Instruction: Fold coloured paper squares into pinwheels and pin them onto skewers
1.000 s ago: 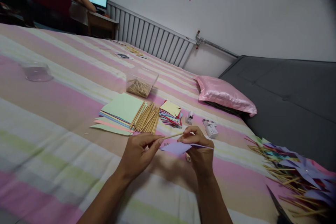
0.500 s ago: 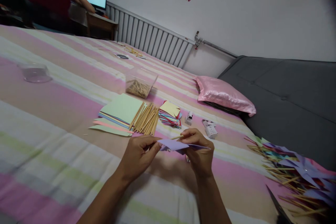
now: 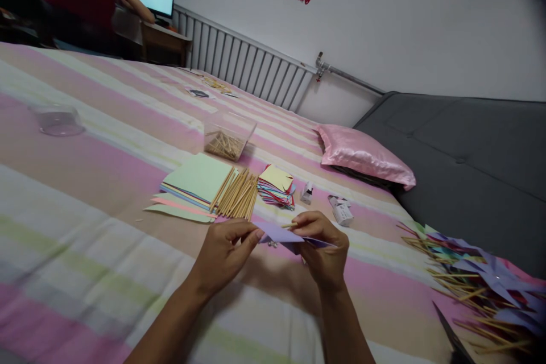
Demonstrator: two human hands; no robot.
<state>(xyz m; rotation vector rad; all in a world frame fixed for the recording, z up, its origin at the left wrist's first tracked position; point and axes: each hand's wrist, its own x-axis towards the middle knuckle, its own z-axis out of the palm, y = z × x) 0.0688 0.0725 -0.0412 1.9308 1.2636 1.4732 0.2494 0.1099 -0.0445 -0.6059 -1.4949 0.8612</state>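
Note:
A purple paper pinwheel (image 3: 279,233) is held between my two hands above the striped bedspread. My left hand (image 3: 228,250) pinches its left edge between thumb and fingers. On the other side, my right hand (image 3: 322,244) grips the pinwheel's right part along with a short wooden stick (image 3: 289,225), whose end shows by the fingertips. My right fingers partly hide the paper's folds. Just beyond the hands lie a bundle of wooden sticks (image 3: 236,193), a stack of coloured paper sheets (image 3: 198,179) and a pile of small cut paper squares (image 3: 276,185).
A clear box (image 3: 228,136) of short sticks stands behind the bundle. Two small boxes, one nearer (image 3: 340,210), lie right of the squares. Finished pinwheels (image 3: 490,278) and scissors (image 3: 452,335) are at right, a pink pillow (image 3: 364,151) behind. A person in red (image 3: 85,0) sits far left.
The pinwheel has tilted slightly in my hands, its left edge a little higher and its right tip lower. Both hands keep nearly the same place.

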